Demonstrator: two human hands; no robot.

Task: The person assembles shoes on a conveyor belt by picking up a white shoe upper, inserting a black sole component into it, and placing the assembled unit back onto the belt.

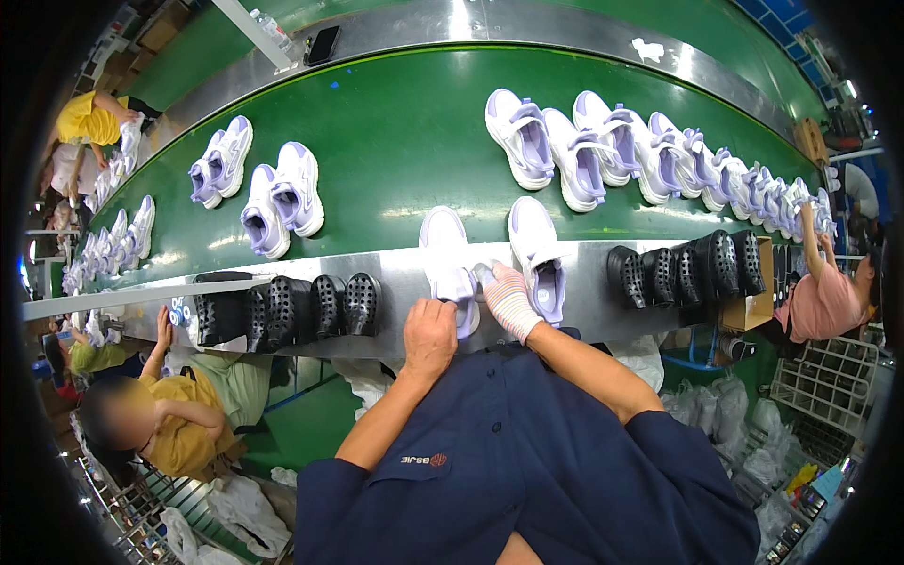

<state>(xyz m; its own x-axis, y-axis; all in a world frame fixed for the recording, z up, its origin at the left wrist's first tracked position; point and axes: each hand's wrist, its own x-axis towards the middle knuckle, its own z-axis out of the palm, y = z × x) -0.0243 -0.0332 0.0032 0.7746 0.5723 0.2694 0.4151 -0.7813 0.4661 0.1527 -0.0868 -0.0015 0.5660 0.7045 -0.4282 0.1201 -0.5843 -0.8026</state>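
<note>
A white and lavender sneaker lies on the metal ledge in front of me, toe pointing away. My left hand, bare, has its fingers curled over the heel opening of that shoe. My right hand wears a striped glove and sits between this sneaker and a second one, close to the first shoe's inner side. Its fingers look pinched together around a greyish tip; what they hold there is too small to make out. The second sneaker stands to the right, its strap loose across the opening.
Pairs of matching sneakers stand on the green belt, more in a row at right. Black perforated shoe-shaped forms line the ledge on both sides. A phone lies on the far rail. Co-workers sit left and right.
</note>
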